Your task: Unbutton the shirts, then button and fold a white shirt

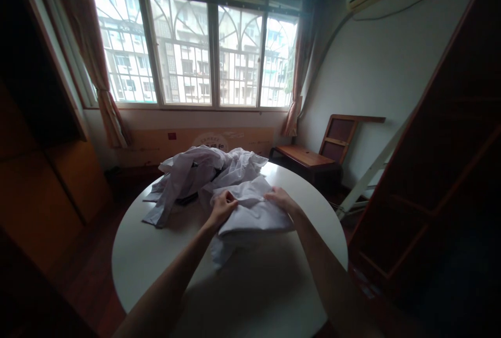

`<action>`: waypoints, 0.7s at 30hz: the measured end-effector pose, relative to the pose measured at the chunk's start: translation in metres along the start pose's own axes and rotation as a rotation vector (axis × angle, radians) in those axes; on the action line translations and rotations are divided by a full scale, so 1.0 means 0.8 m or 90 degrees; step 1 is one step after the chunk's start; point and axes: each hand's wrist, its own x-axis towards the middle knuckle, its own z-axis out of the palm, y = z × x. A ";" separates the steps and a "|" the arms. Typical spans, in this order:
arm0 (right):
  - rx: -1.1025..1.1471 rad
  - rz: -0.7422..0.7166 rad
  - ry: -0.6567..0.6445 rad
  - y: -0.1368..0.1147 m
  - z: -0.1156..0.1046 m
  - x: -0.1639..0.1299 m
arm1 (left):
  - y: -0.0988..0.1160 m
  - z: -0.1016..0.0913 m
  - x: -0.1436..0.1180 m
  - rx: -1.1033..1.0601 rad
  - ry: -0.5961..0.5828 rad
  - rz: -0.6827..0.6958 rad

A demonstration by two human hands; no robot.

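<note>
Round white worktop [250,296]. Left hand [222,207] and right hand [279,200] each pinch the folded white garment [252,215], mid-worktop. Crumpled clothes pile [195,176] lies just behind, hiding a dark item beneath. Wooden chair [313,158] beyond; room edges too dark to read.

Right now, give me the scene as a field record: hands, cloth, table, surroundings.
left hand: left hand pinches the near edge of a white folded fabric garment, grip closed on it
right hand: right hand presses on the same garment's far right edge, fingers curled on the cloth
pile: crumpled heap of white fabric garments behind it, touching it
surface: round white table
background: brown wooden chair by the wall, barred window
</note>
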 end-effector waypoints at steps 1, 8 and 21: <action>-0.082 0.014 0.025 0.005 0.003 0.002 | -0.006 0.007 -0.002 0.007 -0.003 -0.011; -0.190 -0.344 0.159 -0.011 0.032 0.001 | -0.017 0.029 -0.015 -0.014 0.048 0.002; -0.218 -0.538 0.089 -0.020 0.078 -0.011 | -0.033 0.027 -0.010 -0.106 0.053 0.072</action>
